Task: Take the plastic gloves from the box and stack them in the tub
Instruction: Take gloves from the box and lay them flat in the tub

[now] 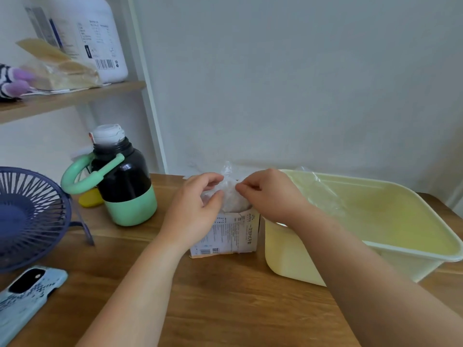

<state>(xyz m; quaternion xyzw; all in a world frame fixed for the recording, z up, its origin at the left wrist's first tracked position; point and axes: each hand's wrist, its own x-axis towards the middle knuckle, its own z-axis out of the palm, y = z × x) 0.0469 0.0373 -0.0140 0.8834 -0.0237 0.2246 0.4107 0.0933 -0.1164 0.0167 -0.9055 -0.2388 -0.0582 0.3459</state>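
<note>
A small white cardboard box [233, 236] with printed text stands on the wooden table, left of a pale yellow tub [390, 249]. A wad of clear plastic gloves [231, 196] bulges out of the box's open top. My left hand [195, 209] curls around the wad from the left, thumb and fingers pinching the plastic. My right hand [268, 194] pinches the plastic at the wad's upper right with its fingertips. A thin clear glove [318, 189] lies over the tub's far left corner, inside it.
A black and mint green flask [125, 181] with a loop handle stands left of the box. A navy desk fan [30, 216] and a light blue phone [27, 296] sit at the left edge. A shelf [70, 98] with a jug hangs above.
</note>
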